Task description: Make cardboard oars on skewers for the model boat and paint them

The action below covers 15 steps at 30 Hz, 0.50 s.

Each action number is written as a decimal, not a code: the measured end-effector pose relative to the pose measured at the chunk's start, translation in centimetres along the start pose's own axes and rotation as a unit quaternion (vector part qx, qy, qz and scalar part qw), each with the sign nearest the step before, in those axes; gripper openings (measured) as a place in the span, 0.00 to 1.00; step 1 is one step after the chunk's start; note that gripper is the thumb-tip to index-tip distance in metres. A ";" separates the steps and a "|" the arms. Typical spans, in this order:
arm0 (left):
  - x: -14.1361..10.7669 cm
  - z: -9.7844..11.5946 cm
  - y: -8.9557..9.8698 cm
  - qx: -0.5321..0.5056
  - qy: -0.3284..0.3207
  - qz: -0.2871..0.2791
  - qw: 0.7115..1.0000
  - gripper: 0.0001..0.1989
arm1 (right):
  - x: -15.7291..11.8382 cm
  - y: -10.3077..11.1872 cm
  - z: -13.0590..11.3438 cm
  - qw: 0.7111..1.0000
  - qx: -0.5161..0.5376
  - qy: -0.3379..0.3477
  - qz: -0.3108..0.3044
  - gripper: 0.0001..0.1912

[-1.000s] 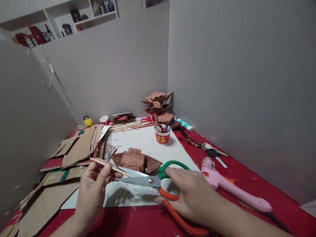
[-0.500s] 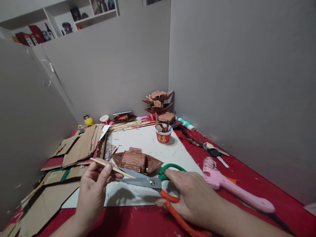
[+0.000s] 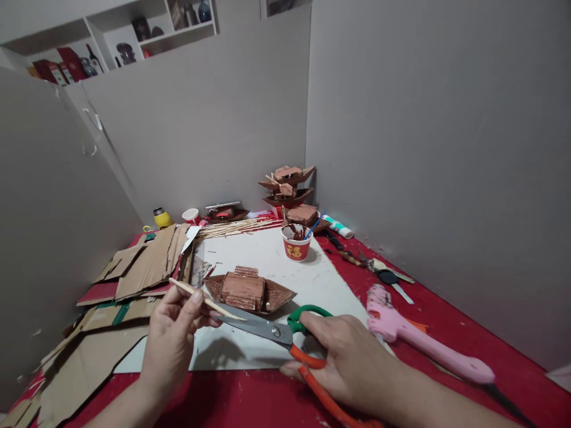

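My left hand (image 3: 176, 327) pinches a thin wooden stick (image 3: 203, 298) between thumb and fingers; the stick slants down to the right. Its right end lies against the blades of the scissors (image 3: 267, 330). My right hand (image 3: 341, 356) is wrapped round their handles, one green and the other orange. The blades look nearly closed at the stick's end. Just behind the blades, a brown model boat (image 3: 247, 291) with a ribbed cabin rests on the white board (image 3: 241, 245).
Cardboard pieces (image 3: 93, 356) are piled at the left. A red paper cup (image 3: 297, 246) holds brown paint and a blue stick. Thin sticks (image 3: 236, 227) and more model boats (image 3: 289, 187) stand at the back. A pink glue gun (image 3: 428, 339) lies at the right.
The scissor blades have come together onto the stick's right end. The stick now tilts a little more steeply, and its left end has shifted slightly right.
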<state>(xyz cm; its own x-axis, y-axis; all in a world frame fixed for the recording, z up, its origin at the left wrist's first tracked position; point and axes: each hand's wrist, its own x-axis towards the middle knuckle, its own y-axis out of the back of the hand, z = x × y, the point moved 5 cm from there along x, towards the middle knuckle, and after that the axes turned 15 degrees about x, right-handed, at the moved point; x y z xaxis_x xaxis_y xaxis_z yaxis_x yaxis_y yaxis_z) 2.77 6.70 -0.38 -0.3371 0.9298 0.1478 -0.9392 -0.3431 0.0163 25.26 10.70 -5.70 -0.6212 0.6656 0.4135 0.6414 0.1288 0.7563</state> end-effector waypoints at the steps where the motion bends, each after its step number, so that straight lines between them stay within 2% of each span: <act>1: 0.2 0.1 0.1 -0.005 -0.001 -0.003 1.000 0.08 | 0.0 0.0 0.0 1.000 0.001 0.000 0.000 0.16; 8: 1.4 1.0 1.2 -0.004 -0.035 0.014 0.999 0.09 | 0.0 0.4 0.1 0.999 0.020 -0.039 -0.009 0.20; 15: 0.8 0.8 0.7 0.011 -0.049 0.019 0.999 0.07 | 0.2 1.1 0.0 0.999 0.026 -0.045 -0.010 0.20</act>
<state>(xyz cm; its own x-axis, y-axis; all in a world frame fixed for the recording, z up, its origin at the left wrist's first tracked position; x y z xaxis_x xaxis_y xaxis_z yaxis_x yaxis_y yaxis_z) 1.89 7.08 0.50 -0.3636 0.8990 0.2442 -0.9238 -0.3818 0.0301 25.80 10.95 -4.79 -0.5926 0.7257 0.3495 0.6532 0.1790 0.7357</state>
